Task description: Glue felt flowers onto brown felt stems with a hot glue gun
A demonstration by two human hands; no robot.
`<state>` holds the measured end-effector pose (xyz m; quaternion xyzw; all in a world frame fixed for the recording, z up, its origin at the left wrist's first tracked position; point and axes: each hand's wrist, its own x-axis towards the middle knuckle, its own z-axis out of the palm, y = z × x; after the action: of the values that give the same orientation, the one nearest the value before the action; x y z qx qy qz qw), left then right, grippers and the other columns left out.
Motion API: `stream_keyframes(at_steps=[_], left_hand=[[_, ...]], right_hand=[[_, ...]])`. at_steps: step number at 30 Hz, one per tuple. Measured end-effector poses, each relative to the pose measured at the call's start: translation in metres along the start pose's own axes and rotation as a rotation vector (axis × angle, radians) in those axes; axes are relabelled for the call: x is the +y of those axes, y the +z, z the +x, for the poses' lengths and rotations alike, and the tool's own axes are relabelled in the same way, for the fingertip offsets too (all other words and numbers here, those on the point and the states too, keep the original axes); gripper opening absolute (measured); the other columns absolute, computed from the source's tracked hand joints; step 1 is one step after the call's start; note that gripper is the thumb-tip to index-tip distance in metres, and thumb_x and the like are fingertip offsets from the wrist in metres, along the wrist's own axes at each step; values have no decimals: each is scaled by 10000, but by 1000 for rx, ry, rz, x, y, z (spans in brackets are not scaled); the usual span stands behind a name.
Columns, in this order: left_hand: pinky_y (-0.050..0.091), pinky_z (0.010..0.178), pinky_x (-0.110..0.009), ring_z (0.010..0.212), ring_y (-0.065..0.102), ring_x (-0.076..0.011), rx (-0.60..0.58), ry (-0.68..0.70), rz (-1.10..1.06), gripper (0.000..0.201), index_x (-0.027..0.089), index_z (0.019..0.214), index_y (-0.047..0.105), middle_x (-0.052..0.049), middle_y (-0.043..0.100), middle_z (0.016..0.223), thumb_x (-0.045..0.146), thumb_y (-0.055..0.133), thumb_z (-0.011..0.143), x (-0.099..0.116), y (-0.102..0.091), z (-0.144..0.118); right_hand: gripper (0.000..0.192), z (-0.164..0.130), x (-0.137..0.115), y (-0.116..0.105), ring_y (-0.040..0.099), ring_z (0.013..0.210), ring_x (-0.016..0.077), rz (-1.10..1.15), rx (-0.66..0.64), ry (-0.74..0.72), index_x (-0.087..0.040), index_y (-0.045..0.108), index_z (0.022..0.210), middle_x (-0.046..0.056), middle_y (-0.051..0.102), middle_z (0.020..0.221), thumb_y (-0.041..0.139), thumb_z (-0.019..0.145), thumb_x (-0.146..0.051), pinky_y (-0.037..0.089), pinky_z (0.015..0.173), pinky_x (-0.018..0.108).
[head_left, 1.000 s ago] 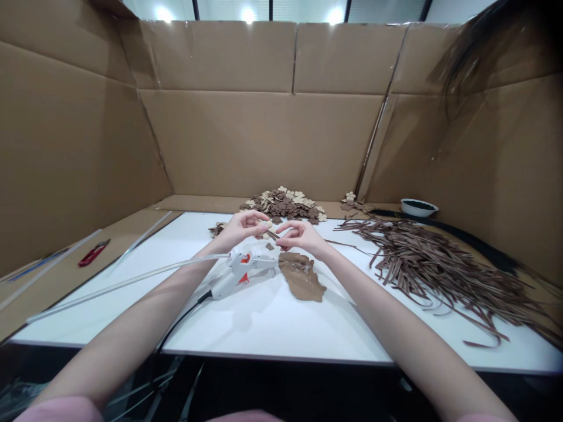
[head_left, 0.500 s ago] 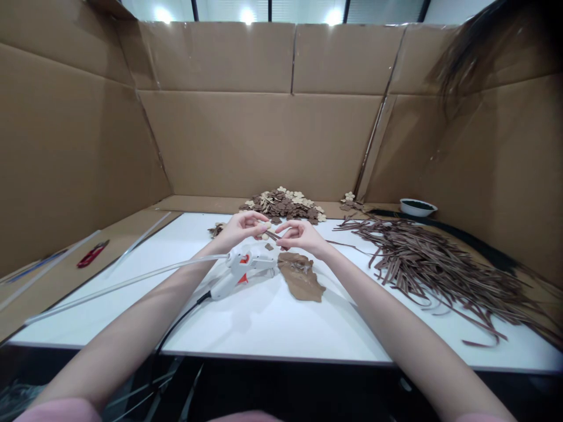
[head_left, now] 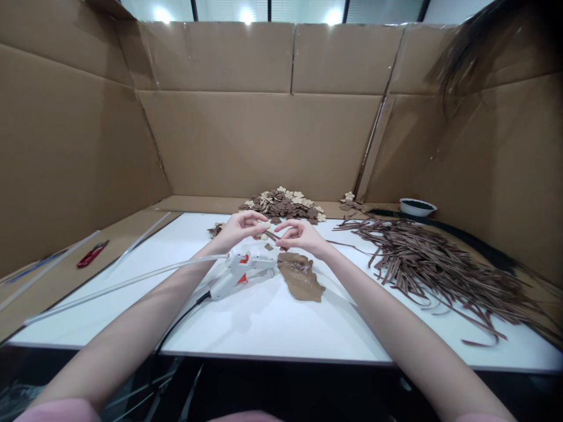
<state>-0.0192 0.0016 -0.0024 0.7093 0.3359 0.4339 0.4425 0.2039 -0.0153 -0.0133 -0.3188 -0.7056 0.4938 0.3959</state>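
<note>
Between the fingers of my left hand (head_left: 241, 228) is a cream flower cutout (head_left: 264, 236), partly hidden by the fingertips. My right hand (head_left: 301, 237) pinches a thin brown strip (head_left: 273, 235) that runs across to the flower. Just below the hands a white hot glue gun (head_left: 247, 266) with an orange trigger lies on the white table, a long clear glue stick (head_left: 127, 287) sticking out of its back. Its nozzle points at a crumpled brown sheet (head_left: 303, 278) with glue on it. A small brown piece (head_left: 268, 247) lies near the nozzle.
A heap of brown and cream flower cutouts (head_left: 285, 205) lies at the back. Many brown strips (head_left: 440, 269) spread over the right side, near a white bowl (head_left: 417, 207) of dark material. At left lies a red cutter (head_left: 92, 254). Cardboard walls (head_left: 229, 135) enclose the table.
</note>
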Motion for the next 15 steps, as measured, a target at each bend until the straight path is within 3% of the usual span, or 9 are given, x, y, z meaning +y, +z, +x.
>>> stream_keyframes(at_steps=[15], left_hand=[[510, 632, -258, 708, 660, -160, -7, -6, -1, 452, 149, 1028, 660, -70, 728, 833, 401, 780, 673, -1, -1, 0]], right_hand=[[499, 0, -1, 0, 672, 606, 170, -3, -11, 17, -155, 624, 1011, 42, 725, 670, 827, 584, -316, 517, 637, 287]])
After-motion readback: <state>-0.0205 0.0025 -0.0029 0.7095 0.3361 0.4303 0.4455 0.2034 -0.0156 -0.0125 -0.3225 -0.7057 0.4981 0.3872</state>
